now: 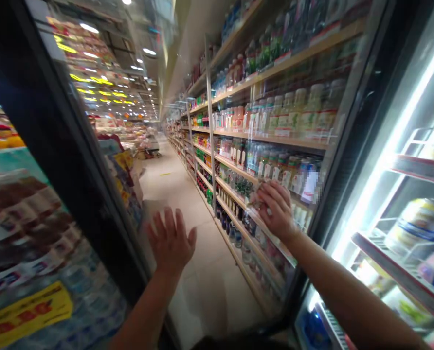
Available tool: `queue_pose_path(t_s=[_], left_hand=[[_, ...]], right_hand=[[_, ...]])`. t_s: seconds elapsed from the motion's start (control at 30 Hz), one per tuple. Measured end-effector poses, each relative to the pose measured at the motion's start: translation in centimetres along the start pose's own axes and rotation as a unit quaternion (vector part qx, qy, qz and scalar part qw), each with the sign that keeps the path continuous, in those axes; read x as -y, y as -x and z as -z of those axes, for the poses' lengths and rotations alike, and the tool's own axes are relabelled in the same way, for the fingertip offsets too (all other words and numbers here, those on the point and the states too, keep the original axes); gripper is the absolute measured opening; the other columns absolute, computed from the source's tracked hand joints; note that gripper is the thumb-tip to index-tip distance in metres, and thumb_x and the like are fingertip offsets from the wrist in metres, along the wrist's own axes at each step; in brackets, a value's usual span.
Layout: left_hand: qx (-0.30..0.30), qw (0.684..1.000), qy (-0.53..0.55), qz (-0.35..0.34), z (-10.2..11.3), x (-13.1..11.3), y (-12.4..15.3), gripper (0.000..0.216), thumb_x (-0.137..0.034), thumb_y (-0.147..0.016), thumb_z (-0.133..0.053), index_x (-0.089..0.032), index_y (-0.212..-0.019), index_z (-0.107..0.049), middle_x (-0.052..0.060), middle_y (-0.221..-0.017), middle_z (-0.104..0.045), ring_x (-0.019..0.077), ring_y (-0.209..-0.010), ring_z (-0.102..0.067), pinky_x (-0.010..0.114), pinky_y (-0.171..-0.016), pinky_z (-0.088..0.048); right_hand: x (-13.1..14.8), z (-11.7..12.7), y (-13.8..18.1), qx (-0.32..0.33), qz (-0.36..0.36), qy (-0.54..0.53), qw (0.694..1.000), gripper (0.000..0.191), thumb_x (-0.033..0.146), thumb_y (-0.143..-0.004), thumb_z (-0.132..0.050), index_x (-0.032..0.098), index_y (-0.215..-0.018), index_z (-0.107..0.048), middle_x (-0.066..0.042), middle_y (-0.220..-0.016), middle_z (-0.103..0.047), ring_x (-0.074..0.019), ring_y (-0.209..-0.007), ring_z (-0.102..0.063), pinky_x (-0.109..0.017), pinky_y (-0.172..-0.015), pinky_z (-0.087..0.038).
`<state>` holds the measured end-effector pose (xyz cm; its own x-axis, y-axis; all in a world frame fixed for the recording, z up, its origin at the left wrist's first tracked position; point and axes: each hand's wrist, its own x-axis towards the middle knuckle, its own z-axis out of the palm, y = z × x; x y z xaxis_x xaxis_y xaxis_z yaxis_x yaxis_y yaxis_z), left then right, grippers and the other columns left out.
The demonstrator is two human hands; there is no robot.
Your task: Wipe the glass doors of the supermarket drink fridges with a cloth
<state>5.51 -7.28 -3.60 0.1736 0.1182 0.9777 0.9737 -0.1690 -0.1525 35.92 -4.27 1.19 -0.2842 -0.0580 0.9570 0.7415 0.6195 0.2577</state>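
Observation:
My left hand is open, its fingers spread and raised flat toward a glass cooler door. My right hand is higher and to the right, near the door's dark edge. Its fingers are curled around a small clear, crinkly thing that I cannot make out. Through the glass I see a shop aisle and long shelves of bottles.
On the right the lit cooler interior has wire shelves with tubs and packs. At the left, a thick black door frame stands next to another glass door covering bottled drinks. The tiled aisle floor runs away ahead.

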Motion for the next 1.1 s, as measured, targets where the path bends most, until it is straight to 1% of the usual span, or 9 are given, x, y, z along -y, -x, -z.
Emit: queue_pose_path(t_s=[0.13, 0.23, 0.33, 0.5, 0.7, 0.83, 0.9, 0.97, 1.1], left_hand=[[0.012, 1.000, -0.014, 0.001, -1.3, -0.1, 0.0, 0.074, -0.036, -0.102, -0.047, -0.009, -0.161, -0.012, 0.019, -0.166, -0.011, 0.0373, -0.154, -0.003, 0.059, -0.124, -0.006], [0.020, 1.000, -0.013, -0.001, -1.7, 0.1, 0.0, 0.075, -0.036, -0.102, -0.048, -0.008, -0.161, -0.012, 0.021, -0.165, -0.012, 0.0373, -0.154, -0.002, 0.059, -0.124, -0.006], [0.022, 1.000, -0.010, 0.000, -1.8, 0.5, 0.0, 0.074, -0.037, -0.102, -0.047, -0.009, -0.161, -0.011, 0.021, -0.165, -0.013, 0.0358, -0.154, -0.001, 0.058, -0.125, -0.006], [0.025, 1.000, -0.006, 0.009, -2.2, 0.7, 0.1, 0.074, -0.039, -0.102, -0.048, -0.011, -0.161, -0.014, 0.021, -0.163, -0.021, 0.0339, -0.155, -0.003, 0.056, -0.125, -0.008], [0.027, 0.999, 0.027, 0.023, -2.9, 1.1, 0.7, 0.077, -0.040, -0.100, -0.053, -0.015, -0.162, -0.016, 0.019, -0.162, -0.026, 0.0333, -0.154, -0.007, 0.057, -0.125, -0.008], [0.043, 0.998, 0.039, 0.037, -3.4, 1.3, 0.9, 0.075, -0.041, -0.098, -0.055, -0.015, -0.161, -0.021, 0.019, -0.162, -0.027, 0.0341, -0.154, -0.010, 0.057, -0.125, -0.009], [0.038, 0.998, 0.033, 0.031, -3.6, 1.4, 0.9, 0.075, -0.041, -0.099, -0.054, -0.014, -0.161, -0.021, 0.018, -0.162, -0.027, 0.0340, -0.154, -0.009, 0.056, -0.125, -0.011], [0.028, 0.999, 0.035, 0.023, -3.7, 1.4, 0.8, 0.075, -0.040, -0.099, -0.053, -0.013, -0.161, -0.020, 0.018, -0.162, -0.028, 0.0331, -0.154, -0.008, 0.055, -0.126, -0.010], [0.030, 0.996, 0.069, 0.037, -4.0, 1.6, 0.6, 0.069, -0.042, -0.099, -0.053, -0.013, -0.158, -0.031, 0.017, -0.160, -0.032, 0.0321, -0.154, -0.010, 0.054, -0.126, -0.008]], right_hand=[[1.6, -0.7, 3.3, 0.087, 0.062, -0.053, 0.993, 0.043, 0.021, -0.094, -0.064, 0.014, -0.137, -0.056, -0.013, -0.134, -0.064, -0.0226, -0.144, -0.044, -0.041, -0.120, -0.041], [2.8, -0.9, 4.2, 0.141, 0.122, -0.046, 0.981, 0.033, 0.022, -0.096, -0.063, 0.018, -0.129, -0.062, -0.006, -0.133, -0.066, -0.0176, -0.145, -0.042, -0.037, -0.130, -0.022], [2.2, -1.0, 2.6, 0.115, 0.086, 0.005, 0.990, 0.037, 0.020, -0.096, -0.062, 0.017, -0.132, -0.060, -0.006, -0.138, -0.063, -0.0172, -0.148, -0.037, -0.039, -0.132, -0.007], [2.6, -2.2, 1.7, 0.061, -0.007, 0.002, 0.998, 0.048, 0.015, -0.093, -0.060, 0.013, -0.140, -0.054, -0.014, -0.144, -0.056, -0.0239, -0.151, -0.031, -0.045, -0.127, -0.026], [5.1, -3.3, 2.4, 0.137, 0.098, -0.063, 0.984, 0.046, 0.011, -0.092, -0.058, 0.015, -0.138, -0.057, -0.006, -0.137, -0.064, -0.0174, -0.148, -0.037, -0.036, -0.130, -0.021], [4.0, -4.1, 0.0, 0.057, 0.006, -0.012, 0.998, 0.066, 0.014, -0.094, -0.053, 0.019, -0.157, -0.033, -0.010, -0.148, -0.052, -0.0239, -0.149, -0.034, -0.049, -0.126, -0.031], [4.3, -4.8, 0.2, 0.038, -0.026, 0.002, 0.999, 0.066, 0.014, -0.095, -0.050, 0.020, -0.158, -0.031, -0.011, -0.151, -0.049, -0.0264, -0.149, -0.034, -0.053, -0.123, -0.034], [5.5, -5.4, 1.6, 0.063, -0.010, -0.008, 0.998, 0.062, 0.012, -0.095, -0.049, 0.019, -0.155, -0.036, -0.011, -0.148, -0.052, -0.0254, -0.148, -0.037, -0.050, -0.124, -0.033], [7.4, -5.8, 3.7, 0.164, 0.096, -0.076, 0.979, 0.056, 0.009, -0.095, -0.049, 0.018, -0.150, -0.045, -0.006, -0.140, -0.061, -0.0185, -0.145, -0.042, -0.039, -0.128, -0.029]])
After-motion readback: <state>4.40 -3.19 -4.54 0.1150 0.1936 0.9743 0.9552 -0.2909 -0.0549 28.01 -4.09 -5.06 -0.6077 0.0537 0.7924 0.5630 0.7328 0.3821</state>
